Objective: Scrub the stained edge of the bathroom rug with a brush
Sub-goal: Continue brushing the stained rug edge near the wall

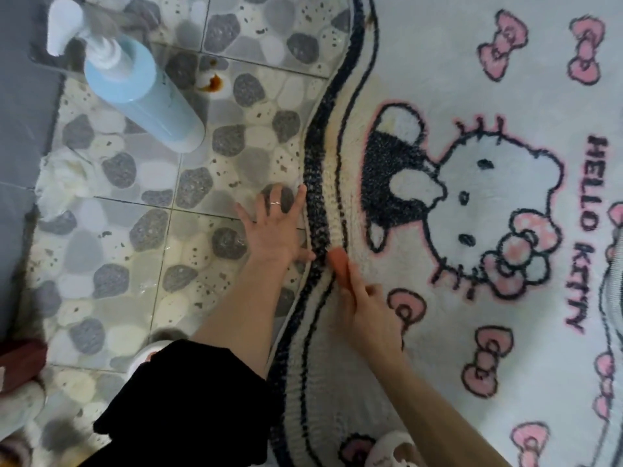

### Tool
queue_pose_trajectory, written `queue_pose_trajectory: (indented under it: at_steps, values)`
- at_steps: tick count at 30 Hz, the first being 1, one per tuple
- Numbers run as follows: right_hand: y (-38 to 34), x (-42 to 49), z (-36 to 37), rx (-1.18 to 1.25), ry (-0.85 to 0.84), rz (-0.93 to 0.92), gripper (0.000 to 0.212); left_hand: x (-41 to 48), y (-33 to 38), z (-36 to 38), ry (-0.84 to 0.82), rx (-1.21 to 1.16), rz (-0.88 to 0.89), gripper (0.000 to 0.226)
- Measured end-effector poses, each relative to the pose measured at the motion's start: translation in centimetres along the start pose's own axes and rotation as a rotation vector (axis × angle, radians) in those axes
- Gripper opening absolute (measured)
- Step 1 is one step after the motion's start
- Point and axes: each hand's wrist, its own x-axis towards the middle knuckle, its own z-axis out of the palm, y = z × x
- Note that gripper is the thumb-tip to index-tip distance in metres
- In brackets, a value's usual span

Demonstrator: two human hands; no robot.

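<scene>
Gripping an orange brush (338,262), right hand (374,315) on shaggy wavy-edged rug (472,79).

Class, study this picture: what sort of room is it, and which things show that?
Most likely a bathroom: pebble-pattern floor tiles, a pump bottle standing on them, and a fluffy rug with a brush on its edge.

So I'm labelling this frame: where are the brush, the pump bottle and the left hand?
brush (338,264), head view, on its orange handle.
pump bottle (145,96), head view, on its blue body.
left hand (273,230), head view, on the back of the hand.
</scene>
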Motion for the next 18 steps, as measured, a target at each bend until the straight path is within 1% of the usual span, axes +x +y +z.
queue_pose_trajectory:
  at_steps: [2,3,5,6,7,9,11,12,13,15,18]
  values:
    - [-1.1,6.1,-2.5,-0.015,0.092,-0.056,0.056,-0.1,0.3,0.0,-0.002,0.018,0.005,0.132]
    - [-2.0,9.0,-3.9,-0.05,0.105,-0.055,0.055,0.0,0.4,0.1,0.011,0.025,0.008,0.132]
    - [-2.9,12.7,-5.4,-0.042,0.133,-0.004,0.054,0.3,0.2,0.2,0.026,0.023,0.01,0.133]
    - [-3.0,12.8,-4.9,-0.028,0.141,0.031,0.055,0.3,0.1,0.4,0.018,0.016,0.003,0.133]
    - [-2.7,11.4,-4.0,0.025,0.152,0.046,0.056,0.2,0.0,0.5,0.008,0.02,-0.001,0.132]
    - [-1.6,5.5,-1.0,0.072,0.117,-0.004,0.057,0.0,0.2,0.6,0.01,0.03,0.005,0.131]
    - [-0.5,-0.4,0.8,0.048,0.013,-0.034,0.057,-0.1,0.2,0.4,0.017,0.024,0.013,0.127]
    - [-0.2,-0.9,0.6,0.017,-0.005,-0.033,0.057,-0.1,0.1,0.3,0.026,0.018,0.014,0.126]
    - [0.0,0.5,0.1,-0.013,0.023,-0.032,0.056,-0.2,0.1,0.3,0.034,0.015,0.015,0.126]
    - [-1.3,6.2,-1.9,-0.029,0.129,-0.067,0.054,-0.5,0.1,0.5,0.043,0.009,0.025,0.128]
    - [-4.1,13.3,-4.7,-0.057,0.152,-0.079,0.053,-0.6,-0.3,1.8,0.074,-0.022,0.046,0.123]
